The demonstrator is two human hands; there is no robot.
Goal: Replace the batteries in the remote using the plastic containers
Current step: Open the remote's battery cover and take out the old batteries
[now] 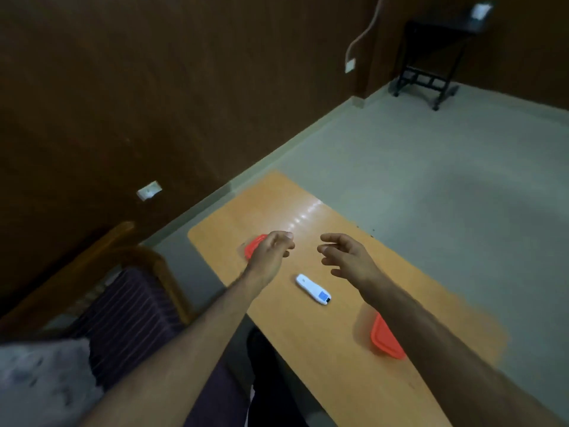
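- Hands, two: left hand (271,252) and right hand (346,257) hover mid-frame above the orange wooden surface (323,349), fingers loosely curled, grasping nothing.
- One white plastic remote (312,289) lies below them, untouched.
- Two red-lidded plastic containers: one (254,245) behind the left hand, one (385,339) lower right.

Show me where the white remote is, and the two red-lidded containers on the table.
white remote (312,289), head view, middle of its body.
far red-lidded container (254,244), head view, lid part showing beside the left hand.
near red-lidded container (383,338), head view, lid beside the right forearm.
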